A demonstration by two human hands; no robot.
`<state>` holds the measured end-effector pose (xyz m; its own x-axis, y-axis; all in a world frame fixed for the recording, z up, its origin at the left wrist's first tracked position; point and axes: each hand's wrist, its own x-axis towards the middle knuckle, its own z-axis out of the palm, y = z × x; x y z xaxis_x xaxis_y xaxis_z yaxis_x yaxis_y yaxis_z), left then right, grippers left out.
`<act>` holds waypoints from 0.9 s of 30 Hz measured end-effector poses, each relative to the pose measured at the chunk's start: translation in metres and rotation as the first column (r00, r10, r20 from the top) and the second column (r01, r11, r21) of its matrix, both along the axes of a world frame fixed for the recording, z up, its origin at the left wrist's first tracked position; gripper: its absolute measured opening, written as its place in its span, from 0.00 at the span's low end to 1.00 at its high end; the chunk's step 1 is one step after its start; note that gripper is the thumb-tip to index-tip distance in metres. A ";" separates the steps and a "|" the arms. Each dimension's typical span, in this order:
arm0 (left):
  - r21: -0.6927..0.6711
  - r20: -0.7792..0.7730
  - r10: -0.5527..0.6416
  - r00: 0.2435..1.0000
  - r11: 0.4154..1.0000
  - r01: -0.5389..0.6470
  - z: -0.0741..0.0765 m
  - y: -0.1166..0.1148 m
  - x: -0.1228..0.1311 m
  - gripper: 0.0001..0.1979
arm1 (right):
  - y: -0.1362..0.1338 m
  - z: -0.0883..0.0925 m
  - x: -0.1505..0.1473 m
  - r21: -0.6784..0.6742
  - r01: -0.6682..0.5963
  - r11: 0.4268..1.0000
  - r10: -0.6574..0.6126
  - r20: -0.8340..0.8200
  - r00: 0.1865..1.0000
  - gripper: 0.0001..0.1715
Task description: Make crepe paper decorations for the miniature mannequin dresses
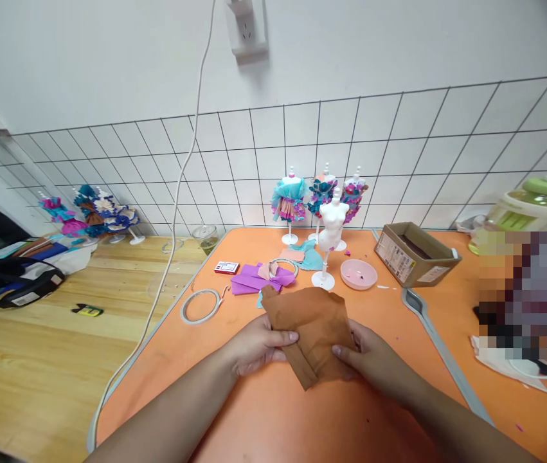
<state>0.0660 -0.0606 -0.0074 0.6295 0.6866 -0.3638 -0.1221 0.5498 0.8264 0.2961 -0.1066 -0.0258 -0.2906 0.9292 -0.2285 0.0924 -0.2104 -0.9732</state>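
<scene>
A folded piece of brown fabric (314,325) lies on the orange table (273,411) right in front of me. My left hand (256,347) pinches its left edge, thumb on top. My right hand (367,354) grips its lower right side, fingers curled under the cloth. Just beyond the brown piece lie purple fabric pieces (251,278) and a teal scrap (308,257). A bare white miniature mannequin (331,222) stands on its stand behind them.
Three dressed mini mannequins (320,196) line the tiled wall. A pink dish (358,274), an open cardboard box (415,254), tape rolls (200,305) and a small red box (226,267) sit around. A white cable (167,257) hangs over the wooden table (36,360) at left.
</scene>
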 end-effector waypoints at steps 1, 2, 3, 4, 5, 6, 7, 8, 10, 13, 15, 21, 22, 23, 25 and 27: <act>-0.003 -0.010 0.006 1.000 1.000 -0.006 0.000 0.002 -0.002 0.26 | 0.001 0.001 0.004 -0.033 -0.005 0.999 0.005 -0.007 1.000 0.30; -0.005 -0.022 0.015 1.000 1.000 -0.016 0.000 0.004 -0.004 0.26 | 0.002 0.003 0.008 -0.069 -0.005 0.998 0.004 -0.004 1.000 0.30; -0.007 -0.032 0.024 0.999 1.000 -0.024 0.001 0.005 -0.006 0.25 | 0.003 0.005 0.011 -0.097 -0.006 0.995 0.006 0.002 1.000 0.31; -0.006 -0.028 0.027 0.999 1.000 -0.027 0.001 0.006 -0.007 0.25 | 0.003 0.008 0.014 -0.111 -0.007 0.994 0.008 0.006 1.000 0.31; -0.006 -0.013 0.023 1.000 1.000 -0.023 0.002 0.006 -0.007 0.26 | 0.003 0.011 0.016 -0.118 -0.015 0.993 0.016 0.006 1.000 0.31; -0.006 0.009 0.012 1.000 1.000 -0.012 0.003 0.006 -0.007 0.26 | 0.003 0.013 0.018 -0.122 -0.027 0.992 0.027 0.003 1.000 0.30; -0.007 0.031 0.001 1.000 1.000 0.000 0.004 0.006 -0.006 0.26 | 0.003 0.015 0.018 -0.125 -0.037 0.991 0.037 0.001 0.999 0.29; -0.005 0.044 -0.005 0.999 1.000 0.005 0.004 0.006 -0.005 0.26 | 0.003 0.017 0.018 -0.131 -0.044 0.990 0.045 0.004 0.999 0.28; 0.001 0.025 0.009 1.000 1.000 -0.009 0.005 0.005 -0.004 0.25 | 0.004 0.018 0.018 -0.141 -0.048 0.989 0.048 -0.002 0.999 0.26; 0.019 -0.061 0.070 0.996 0.997 -0.069 0.004 0.007 -0.005 0.25 | 0.008 0.014 0.018 -0.143 -0.003 0.990 0.000 -0.020 1.000 0.26; 0.027 -0.103 0.099 0.990 0.995 -0.097 0.003 0.008 -0.006 0.25 | 0.011 0.009 0.020 -0.124 0.076 0.989 -0.073 0.031 0.997 0.27; 0.028 -0.124 0.163 0.979 0.987 -0.161 0.000 0.010 -0.005 0.24 | 0.017 -0.006 0.026 -0.031 0.028 0.999 -0.021 0.192 0.981 0.17; 0.024 -0.128 0.165 0.978 0.986 -0.164 0.000 0.010 -0.005 0.24 | 0.016 -0.007 0.026 -0.032 -0.003 0.999 0.010 0.208 0.978 0.16; 0.022 -0.134 0.164 0.977 0.986 -0.163 -0.001 0.010 -0.005 0.24 | 0.016 -0.007 0.026 -0.039 -0.032 0.999 0.040 0.220 0.975 0.16; 0.031 -0.147 0.159 0.976 0.987 -0.156 -0.001 0.010 -0.004 0.23 | 0.014 -0.007 0.025 -0.055 -0.068 0.996 0.078 0.227 0.971 0.16; 0.055 -0.132 0.144 0.981 0.989 -0.138 0.001 0.008 -0.003 0.24 | 0.013 -0.008 0.024 -0.045 -0.073 0.996 0.080 0.191 0.978 0.18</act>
<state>0.0628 -0.0523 -0.0065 0.4721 0.7828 -0.4053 -0.0814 0.4965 0.8642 0.3198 -0.0940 -0.0336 -0.3078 0.8955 -0.3215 0.2943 -0.2317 -0.9272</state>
